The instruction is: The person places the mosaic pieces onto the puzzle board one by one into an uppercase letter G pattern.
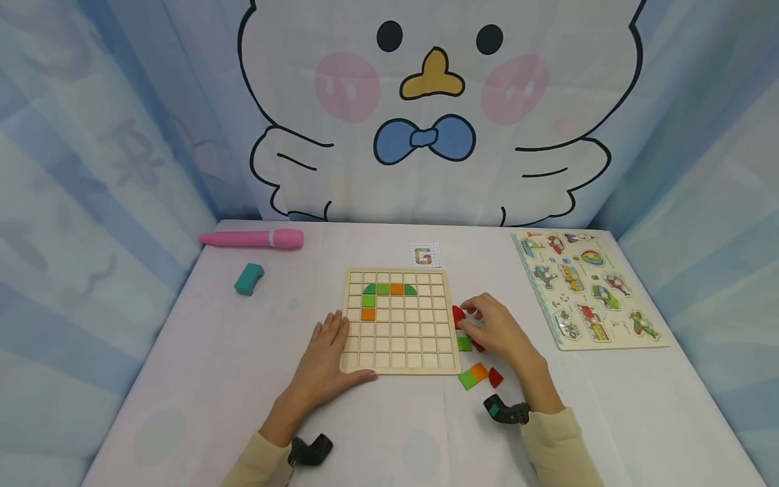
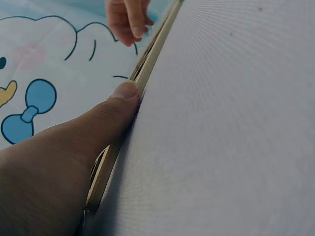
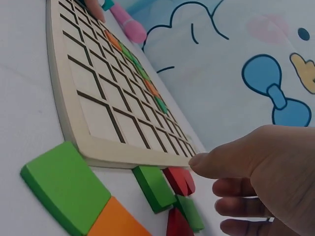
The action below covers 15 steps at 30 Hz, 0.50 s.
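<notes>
A wooden grid board (image 1: 402, 338) lies in the middle of the table, with green and orange pieces (image 1: 383, 289) set in its upper left cells. My left hand (image 1: 325, 355) rests along the board's left side, fingers spread and thumb (image 2: 125, 93) at the near edge. Beside the board's right edge, my right hand (image 1: 496, 328) reaches over loose pieces, its fingers loosely bent. Its thumb tip (image 3: 199, 162) is close to a red piece (image 3: 179, 179). Green pieces (image 3: 153, 188) lie there too, partly covered by the hand in the head view. No piece shows between the fingers.
Nearer me lie a green and an orange square (image 1: 479, 371) and a red piece (image 1: 496, 377). A small pattern card (image 1: 425, 256) is behind the board. A picture puzzle (image 1: 590, 291) lies right; a teal block (image 1: 249, 279) and pink pen-like object (image 1: 252, 239) left.
</notes>
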Available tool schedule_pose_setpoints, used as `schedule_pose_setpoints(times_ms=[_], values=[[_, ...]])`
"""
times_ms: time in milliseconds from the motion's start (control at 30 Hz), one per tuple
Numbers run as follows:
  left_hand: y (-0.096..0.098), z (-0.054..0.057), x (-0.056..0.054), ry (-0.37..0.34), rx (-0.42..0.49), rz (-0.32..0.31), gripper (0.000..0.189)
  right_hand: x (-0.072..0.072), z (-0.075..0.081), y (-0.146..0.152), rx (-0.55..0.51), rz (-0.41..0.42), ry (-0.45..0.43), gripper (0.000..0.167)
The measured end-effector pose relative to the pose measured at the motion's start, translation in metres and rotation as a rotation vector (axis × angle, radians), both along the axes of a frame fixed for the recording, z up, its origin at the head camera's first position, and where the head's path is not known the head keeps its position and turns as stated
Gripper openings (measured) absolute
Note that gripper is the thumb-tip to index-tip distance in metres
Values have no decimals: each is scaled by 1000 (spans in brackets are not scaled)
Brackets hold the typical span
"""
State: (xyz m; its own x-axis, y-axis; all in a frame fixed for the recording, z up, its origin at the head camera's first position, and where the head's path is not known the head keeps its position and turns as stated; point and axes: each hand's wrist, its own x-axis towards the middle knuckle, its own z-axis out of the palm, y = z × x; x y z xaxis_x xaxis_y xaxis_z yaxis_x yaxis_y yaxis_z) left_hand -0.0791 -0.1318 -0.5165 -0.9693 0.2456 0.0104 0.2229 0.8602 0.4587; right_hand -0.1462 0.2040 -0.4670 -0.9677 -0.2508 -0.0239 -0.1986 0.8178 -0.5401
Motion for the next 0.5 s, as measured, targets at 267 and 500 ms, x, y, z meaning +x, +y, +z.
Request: schedule_pose_setpoints(times_ms=[267,500], values=[[-1,1,0,-14,3,-1,119,5,-6,13,28,-34,-34,32],[0,1,0,-9,9,2,119,5,-7,19,60,-9,-58,27]])
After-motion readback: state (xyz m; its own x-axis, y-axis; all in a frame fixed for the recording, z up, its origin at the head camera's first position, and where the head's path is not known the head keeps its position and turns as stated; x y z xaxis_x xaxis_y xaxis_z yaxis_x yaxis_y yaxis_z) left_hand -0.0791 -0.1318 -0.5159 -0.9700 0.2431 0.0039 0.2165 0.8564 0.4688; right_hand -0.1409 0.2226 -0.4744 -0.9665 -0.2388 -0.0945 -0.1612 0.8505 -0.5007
